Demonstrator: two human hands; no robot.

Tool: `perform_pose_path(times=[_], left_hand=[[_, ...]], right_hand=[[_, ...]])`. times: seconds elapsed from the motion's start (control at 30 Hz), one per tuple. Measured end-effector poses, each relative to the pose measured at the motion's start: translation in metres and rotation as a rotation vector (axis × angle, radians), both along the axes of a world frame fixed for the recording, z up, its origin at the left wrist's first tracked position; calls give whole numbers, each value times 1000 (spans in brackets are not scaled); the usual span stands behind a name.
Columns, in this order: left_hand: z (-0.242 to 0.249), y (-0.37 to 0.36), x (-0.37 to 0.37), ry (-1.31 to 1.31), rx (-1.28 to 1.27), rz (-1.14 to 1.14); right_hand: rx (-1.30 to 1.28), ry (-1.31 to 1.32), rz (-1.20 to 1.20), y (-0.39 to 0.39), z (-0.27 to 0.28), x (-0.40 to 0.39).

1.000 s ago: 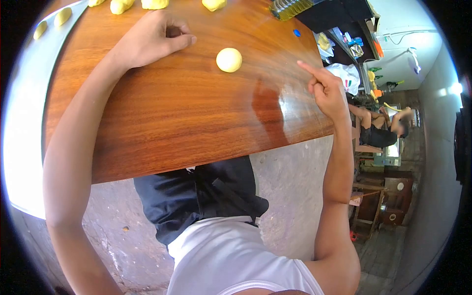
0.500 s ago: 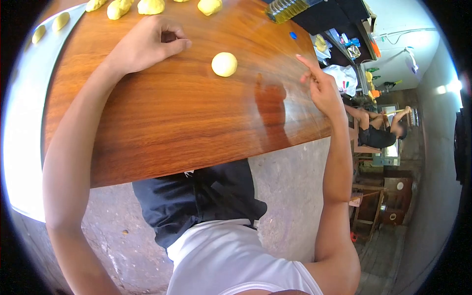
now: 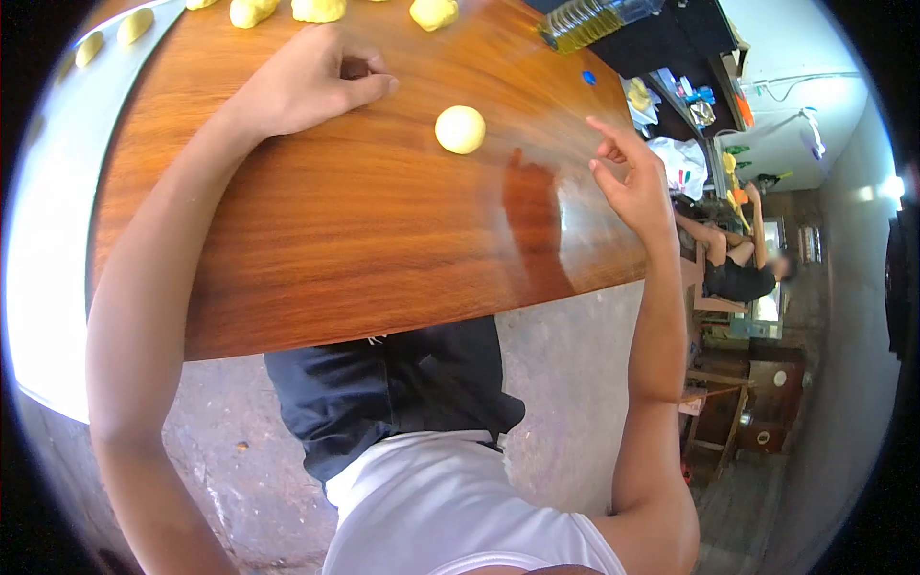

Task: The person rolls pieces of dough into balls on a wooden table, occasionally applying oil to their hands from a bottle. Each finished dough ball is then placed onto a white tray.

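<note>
A smooth, round, pale yellow dough ball point(image 3: 460, 129) sits on the glossy wooden table point(image 3: 383, 230), between my two hands and touched by neither. My left hand point(image 3: 311, 81) rests on the wood to the left of it, fingers loosely curled and thumb held apart, with nothing visible in the gap. On the other side, my right hand point(image 3: 632, 177) is raised over the table's right part, empty, its index finger stretched out and thumb apart. Rougher yellow dough lumps lie along the far side, among them one lump point(image 3: 434, 13) and another point(image 3: 318, 9) beyond my left hand.
A pale shiny surface point(image 3: 57, 192) with dough pieces point(image 3: 135, 26) borders the table at left. A clear bottle of yellowish liquid point(image 3: 585, 24) lies at the far right near a blue cap point(image 3: 588, 78). A white plastic bag point(image 3: 680, 163) and a seated person point(image 3: 743, 278) are farther right.
My right hand has drawn slightly down, its thumb now more apart from the fingers. The view has shifted a little; the dough ball and left hand keep their places on the table.
</note>
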State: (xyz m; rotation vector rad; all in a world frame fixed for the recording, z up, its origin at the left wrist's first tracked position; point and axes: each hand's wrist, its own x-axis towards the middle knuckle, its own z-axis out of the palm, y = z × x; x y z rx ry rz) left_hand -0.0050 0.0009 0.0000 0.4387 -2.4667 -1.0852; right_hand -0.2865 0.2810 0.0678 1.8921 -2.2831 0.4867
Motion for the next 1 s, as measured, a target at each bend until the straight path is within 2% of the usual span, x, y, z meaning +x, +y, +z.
perform_pose_path(times=[0.03, 0.17, 0.23, 0.27, 0.33, 0.4, 0.43, 0.47, 0.5, 0.57, 0.67, 0.7, 0.77, 0.87, 0.9, 0.97, 1.0], left_hand=[[-2, 1, -1, 52, -5, -8], [2, 3, 1, 72, -23, 3], [0, 1, 1, 71, -15, -1], [-2, 0, 1, 71, -5, -3], [0, 1, 0, 71, -4, -1], [0, 0, 0, 75, 2, 10], [-3, 0, -1, 98, 13, 3], [-5, -1, -2, 121, 22, -5], [-3, -2, -1, 119, 24, 7], [2, -3, 0, 63, 7, -27], [-4, -5, -3, 79, 50, -18], [-1, -5, -4, 73, 43, -20], [2, -4, -1, 4, 62, 5], [-2, -2, 1, 63, 125, 6], [-1, -2, 2, 58, 118, 14], [0, 0, 3, 62, 161, 18], [0, 0, 3, 56, 160, 24]], right_hand=[[-93, -25, 35, -7, -4, 4], [-96, -167, -40, -40, 0, 35], [220, -112, -473, -64, 6, 48], [221, -116, -469, -70, 1, 42], [-297, 430, 48, -85, -22, 22], [-209, 486, 32, -84, -53, -12], [-120, 547, 4, -94, -44, 10], [300, 344, -430, -92, -18, 28], [301, 344, -418, -92, -6, 32], [129, -166, -356, -87, 5, 28], [-141, -234, 432, -94, -8, 62], [-150, -238, 431, -97, -13, 64], [143, -170, 614, -103, -22, 65], [251, -278, 526, -106, -19, 67], [245, -280, 535, -105, -19, 69], [134, -391, 321, -101, -19, 75], [133, -398, 327, -100, -14, 80]])
